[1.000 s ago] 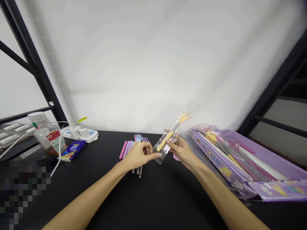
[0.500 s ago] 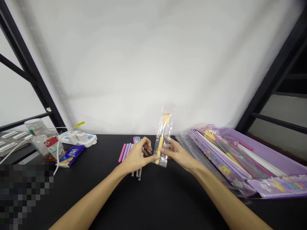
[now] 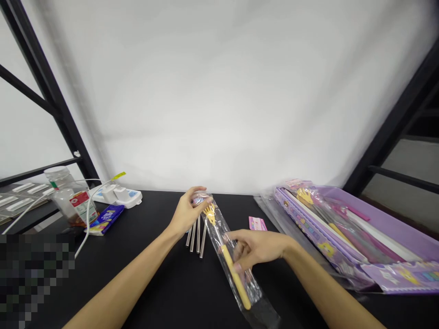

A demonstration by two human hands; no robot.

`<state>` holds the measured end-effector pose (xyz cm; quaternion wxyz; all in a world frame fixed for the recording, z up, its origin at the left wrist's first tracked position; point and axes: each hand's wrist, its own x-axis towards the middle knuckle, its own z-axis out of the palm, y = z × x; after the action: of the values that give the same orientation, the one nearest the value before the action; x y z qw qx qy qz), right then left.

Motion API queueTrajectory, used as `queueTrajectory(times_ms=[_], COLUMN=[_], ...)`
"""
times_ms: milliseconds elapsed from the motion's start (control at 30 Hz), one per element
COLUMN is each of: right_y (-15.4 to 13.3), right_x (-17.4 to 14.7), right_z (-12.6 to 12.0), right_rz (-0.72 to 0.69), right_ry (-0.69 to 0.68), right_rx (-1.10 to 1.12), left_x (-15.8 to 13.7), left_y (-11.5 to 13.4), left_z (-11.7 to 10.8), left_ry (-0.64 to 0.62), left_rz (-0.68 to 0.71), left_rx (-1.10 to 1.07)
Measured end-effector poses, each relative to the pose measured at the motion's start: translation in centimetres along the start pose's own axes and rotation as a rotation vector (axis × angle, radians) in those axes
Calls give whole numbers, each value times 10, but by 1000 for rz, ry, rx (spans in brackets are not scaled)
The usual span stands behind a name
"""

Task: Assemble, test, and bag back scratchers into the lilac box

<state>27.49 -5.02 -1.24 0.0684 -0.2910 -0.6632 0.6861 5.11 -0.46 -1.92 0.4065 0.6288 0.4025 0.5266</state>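
A yellow back scratcher (image 3: 232, 274) in a clear plastic sleeve (image 3: 262, 306) slants across the middle, its claw-shaped head up and left, its handle end down and right. Closed on the sleeve's upper end, beside the head, is my left hand (image 3: 187, 211). My right hand (image 3: 259, 250) has its thumb and fingers curled at the handle's upper part, slightly blurred. Several metal rods (image 3: 198, 240) of other back scratchers lie on the black table, just below my left hand, which hides most of their heads and grips.
A purple display box (image 3: 387, 219) with more packaged scratchers stands on the right, clear plastic beside it. Near my right hand lies a small pink card (image 3: 257, 223). On the left are a power strip (image 3: 132, 198), a blue packet (image 3: 107, 219), a clear jar (image 3: 65, 196) and a white cable (image 3: 88, 210).
The wrapped back scratcher went from upright to slanting toward me. My left hand moved from the handle's lower end to the sleeve's top; my right hand came lower. The pink card now shows.
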Motion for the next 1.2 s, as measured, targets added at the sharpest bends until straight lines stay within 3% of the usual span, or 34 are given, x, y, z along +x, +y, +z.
queueTrajectory(times_ms=[67,200,267,400,600,767,1000,1200], right_y=[-2,5,13,29,29,27,32,28], right_x=[-6,-27,-39,-49,-40,-42,-41,-42], right_z=[-11,-51,-69,-83,-79,-79,-84,-84], right_rz=[-43,-192,-139,-18,27,22,13,30], right_ry=[166,877,989,912,790,818,782,820], right_rx=[-97,-542,-805,-956,-961,-978,-972,-991], left_x=[-1,-4,-7,-17,-22,-20,-20,-20], left_y=[0,2,3,1,-3,-4,-10,-9], left_z=[1,4,7,17,35,38,35,34], left_ry=[25,-19,-97,-239,-198,-143,-232,-237], left_rz=[-15,-52,-97,-111,-63,-73,-68,-86], left_rx=[-19,-46,-48,6,-36,49,38,54])
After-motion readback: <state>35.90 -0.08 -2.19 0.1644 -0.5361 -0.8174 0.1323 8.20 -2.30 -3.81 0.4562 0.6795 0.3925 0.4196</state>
